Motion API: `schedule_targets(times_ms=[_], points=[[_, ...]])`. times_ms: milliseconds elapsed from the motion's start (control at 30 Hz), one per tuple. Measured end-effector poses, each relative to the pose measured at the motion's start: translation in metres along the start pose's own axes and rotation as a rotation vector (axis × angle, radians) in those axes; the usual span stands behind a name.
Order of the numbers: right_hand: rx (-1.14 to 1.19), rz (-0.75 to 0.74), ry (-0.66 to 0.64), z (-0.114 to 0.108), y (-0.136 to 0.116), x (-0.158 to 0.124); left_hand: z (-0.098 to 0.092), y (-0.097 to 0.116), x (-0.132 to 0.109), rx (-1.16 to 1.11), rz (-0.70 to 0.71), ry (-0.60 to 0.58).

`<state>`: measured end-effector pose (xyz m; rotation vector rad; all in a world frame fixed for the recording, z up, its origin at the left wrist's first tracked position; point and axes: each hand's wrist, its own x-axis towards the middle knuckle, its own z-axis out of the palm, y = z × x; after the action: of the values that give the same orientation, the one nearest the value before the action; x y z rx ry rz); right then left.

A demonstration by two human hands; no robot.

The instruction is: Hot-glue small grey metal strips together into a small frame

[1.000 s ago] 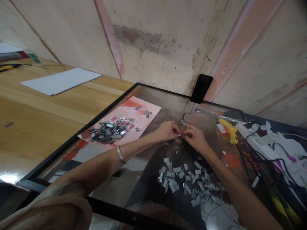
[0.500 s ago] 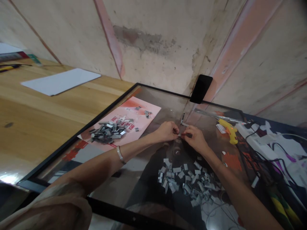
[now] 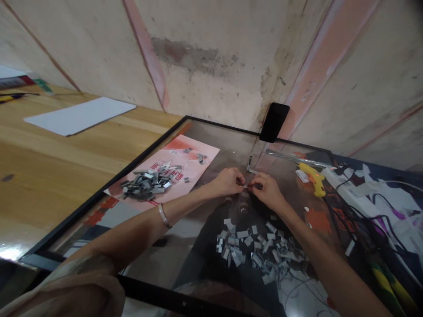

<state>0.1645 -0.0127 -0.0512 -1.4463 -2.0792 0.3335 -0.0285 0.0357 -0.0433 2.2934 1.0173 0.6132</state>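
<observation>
Over the glass panel [image 3: 194, 220], my left hand [image 3: 228, 181] and my right hand [image 3: 267, 190] meet fingertip to fingertip, both pinched closed. Between them is a small pale metal piece [image 3: 246, 187], mostly covered by the fingers. Several small silver metal pieces [image 3: 259, 246] lie loose on the glass in front of my hands. To the left, a heap of similar grey metal pieces [image 3: 145, 185] rests on a pink printed sheet [image 3: 194, 169]. Just beyond my fingers lies a small L-shaped metal tool or strip [image 3: 251, 170].
A black phone [image 3: 275, 122] leans against the wall at the back. On the right are a yellow glue gun [image 3: 313, 179], thin metal strips [image 3: 294, 157], a white power strip [image 3: 346, 193] and tangled cables. White paper [image 3: 82, 115] lies on the wooden table [image 3: 42, 171] at left.
The view has shifted slightly, so everything sits a little further left. Both hands keep the same pinch around the small piece, with hardly any movement.
</observation>
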Motion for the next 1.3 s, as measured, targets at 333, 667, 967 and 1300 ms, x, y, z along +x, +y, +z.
schedule_targets(times_ms=[333,667,967,1300], points=[[0.007,0.004,0.000,-0.0017,-0.0021,-0.0003,0.0022,-0.0020,0.0016,0.018,-0.013,-0.001],[-0.022,-0.001,-0.012,0.0004,0.0011,0.0001,0.0013,0.0005,0.0014,0.042,-0.018,-0.003],[-0.030,-0.007,-0.009,0.0004,0.0019,0.0000,0.0023,0.0004,0.0010,0.015,-0.034,0.000],[-0.006,0.002,0.002,-0.0001,0.0002,0.0009,0.0037,-0.0021,0.0016,-0.001,0.009,0.021]])
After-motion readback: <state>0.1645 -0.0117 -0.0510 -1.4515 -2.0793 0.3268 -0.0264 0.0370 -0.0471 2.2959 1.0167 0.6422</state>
